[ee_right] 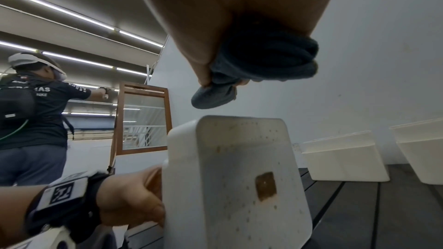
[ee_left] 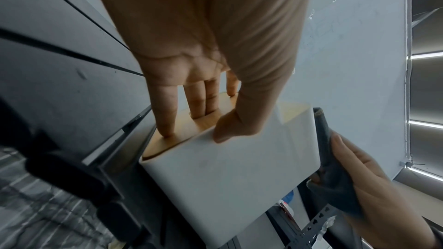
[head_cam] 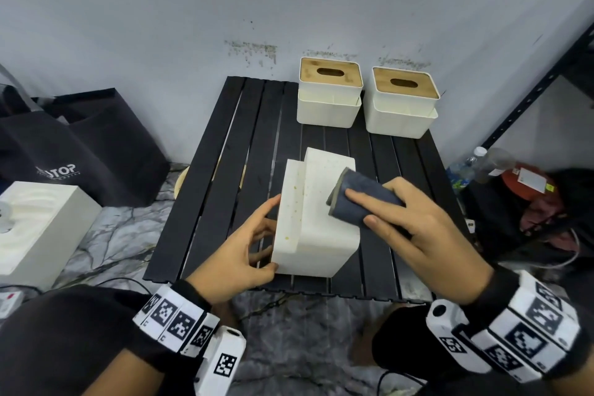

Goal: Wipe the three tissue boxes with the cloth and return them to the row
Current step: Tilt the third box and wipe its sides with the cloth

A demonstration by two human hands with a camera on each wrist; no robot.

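Head, left-wrist and right-wrist views of the wiping stage. We see one white plastic tissue box with a bamboo lid (head_cam: pixel 316 219) tipped on its side near the front middle of the black slatted bench (head_cam: pixel 221 151), its underside turned up and speckled with small yellowish-brown spots. Our left hand (head_cam: pixel 239 251) steadies it: in the left-wrist view two fingers (ee_left: pixel 202 99) reach into the lid slot while the thumb presses the white wall, so the hand grips the box. Our right hand (head_cam: pixel 414 225) holds the folded dark grey-blue cloth (head_cam: pixel 363 199), thumb and fingers curled round it; in the head view it lies against the spotted underside, while the right-wrist view shows a small gap, so we cannot tell whether it touches.

The two other white boxes with bamboo lids, the middle one (head_cam: pixel 329 96) and the right one (head_cam: pixel 403 103), stand upright side by side at the back of the bench against the wall, with a gap to their left where the row would be completed. We cannot tell whether they have been wiped. We judge the task to be under way: the spots on the box in hand remain, so this wipe is unfinished, and the box has not yet been returned to the row.
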